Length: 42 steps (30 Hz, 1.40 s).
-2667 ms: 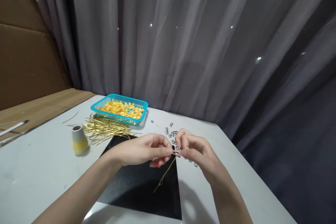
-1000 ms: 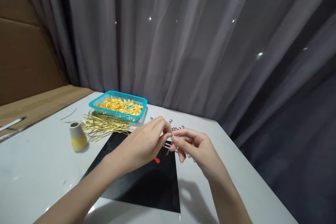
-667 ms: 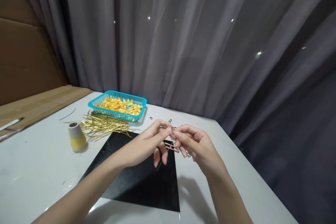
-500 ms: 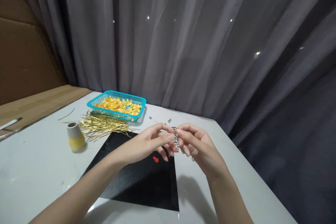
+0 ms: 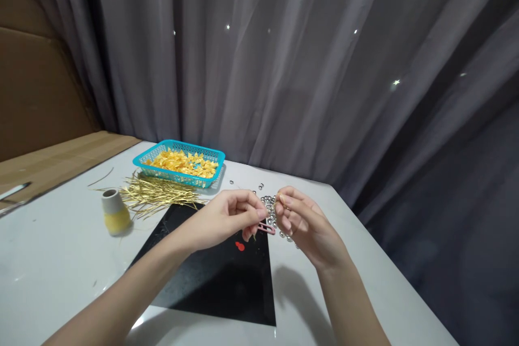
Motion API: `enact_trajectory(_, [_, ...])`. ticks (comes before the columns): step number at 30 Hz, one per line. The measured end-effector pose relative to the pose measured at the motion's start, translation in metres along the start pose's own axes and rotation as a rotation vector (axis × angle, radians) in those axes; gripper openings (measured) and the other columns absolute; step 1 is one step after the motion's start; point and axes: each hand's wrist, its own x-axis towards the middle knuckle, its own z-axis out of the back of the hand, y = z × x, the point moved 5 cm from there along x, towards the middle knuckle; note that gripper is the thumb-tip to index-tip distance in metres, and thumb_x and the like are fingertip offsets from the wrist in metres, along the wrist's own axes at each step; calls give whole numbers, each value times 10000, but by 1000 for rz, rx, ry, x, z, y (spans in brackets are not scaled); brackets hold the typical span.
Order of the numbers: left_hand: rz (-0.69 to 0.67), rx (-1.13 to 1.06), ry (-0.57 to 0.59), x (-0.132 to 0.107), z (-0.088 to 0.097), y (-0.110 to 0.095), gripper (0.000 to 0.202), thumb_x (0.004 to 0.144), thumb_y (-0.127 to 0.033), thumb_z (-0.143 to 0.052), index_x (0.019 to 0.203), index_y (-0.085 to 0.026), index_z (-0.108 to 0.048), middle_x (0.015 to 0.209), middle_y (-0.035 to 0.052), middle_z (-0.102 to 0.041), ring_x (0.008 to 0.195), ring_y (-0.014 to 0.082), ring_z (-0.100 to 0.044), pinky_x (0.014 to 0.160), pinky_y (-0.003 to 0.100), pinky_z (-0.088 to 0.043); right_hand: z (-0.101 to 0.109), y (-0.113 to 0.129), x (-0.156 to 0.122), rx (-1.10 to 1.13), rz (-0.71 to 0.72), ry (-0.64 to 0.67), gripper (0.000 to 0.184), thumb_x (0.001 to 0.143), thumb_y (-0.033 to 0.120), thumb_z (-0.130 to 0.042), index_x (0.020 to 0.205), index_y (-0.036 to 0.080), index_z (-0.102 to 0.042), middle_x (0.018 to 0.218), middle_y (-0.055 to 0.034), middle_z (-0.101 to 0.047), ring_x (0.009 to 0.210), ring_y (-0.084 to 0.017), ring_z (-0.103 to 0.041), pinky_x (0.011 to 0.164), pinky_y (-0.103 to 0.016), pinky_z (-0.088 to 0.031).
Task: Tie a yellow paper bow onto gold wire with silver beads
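Note:
In the middle of the view my left hand [image 5: 232,219] is closed in a pinch, thumb against index finger. A short end of a thin gold strip [image 5: 254,236] pokes out below its fingers. Just to the right, my right hand [image 5: 308,223] also pinches, with what looks like a fine gold strand [image 5: 277,204] at its fingertips. A narrow gap separates the two hands. A pink clip-like piece [image 5: 266,228] with a slot shows beside the left fingertips; whether it is held or lying down I cannot tell. Silvery beads [image 5: 268,201] lie on the table behind the hands.
A black mat [image 5: 219,286] bearing a red spot [image 5: 239,246] lies under my left forearm. To the left are a pile of gold strips [image 5: 160,193], a grey-and-yellow vase [image 5: 115,213] and a blue basket [image 5: 138,161] of yellow pieces. A grey curtain [image 5: 284,65] hangs behind the white table [image 5: 52,259].
My hands have drawn apart; before, their fingertips met. The pink piece and more of the silvery beads now show between them.

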Motion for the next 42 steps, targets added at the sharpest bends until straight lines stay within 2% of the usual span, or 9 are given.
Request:
enact_trajectory(9, [15, 72, -76, -1, 1, -4, 282, 850, -432, -641, 796, -155, -630, 465, -83, -453, 436, 65, -371, 480, 206, -293, -1, 1, -3, -130, 72, -11, 235, 708, 366, -821, 747, 194, -666, 657, 14, -596, 543, -96, -488, 489, -224, -390])
enact_trajectory(16, [42, 62, -90, -2, 2, -4, 295, 817, -448, -673, 775, -156, -651, 470, -94, -379, 428, 56, -294, 445, 208, -201, -3, 5, -5, -267, 172, 24, 181, 750, 353, -794, 743, 206, -689, 630, 19, -583, 533, -103, -485, 509, -245, -400])
enact_trajectory(24, [35, 4, -97, -2, 2, -5, 262, 775, -413, -724, 734, -161, -659, 461, -107, -303, 441, 53, -250, 449, 208, -178, -2, 10, -9, -345, 247, -35, 155, 752, 328, -797, 733, 216, -691, 661, 22, -578, 544, -95, -452, 505, -227, -401])
enact_trajectory(37, [51, -19, -121, -4, 3, -6, 265, 750, -406, -723, 721, -156, -640, 463, -113, -297, 446, 49, -215, 441, 194, -168, -1, 10, -8, -331, 290, 10, 136, 764, 325, -794, 754, 221, -706, 616, 32, -551, 533, -87, -442, 502, -196, -408])
enact_trajectory(42, [59, -20, -133, -3, 4, -7, 259, 745, -406, -721, 717, -162, -639, 470, -116, -279, 446, 54, -194, 435, 202, -153, 0, 10, -9, -329, 264, -2, 151, 772, 344, -789, 761, 221, -702, 628, 32, -557, 545, -79, -451, 519, -189, -404])
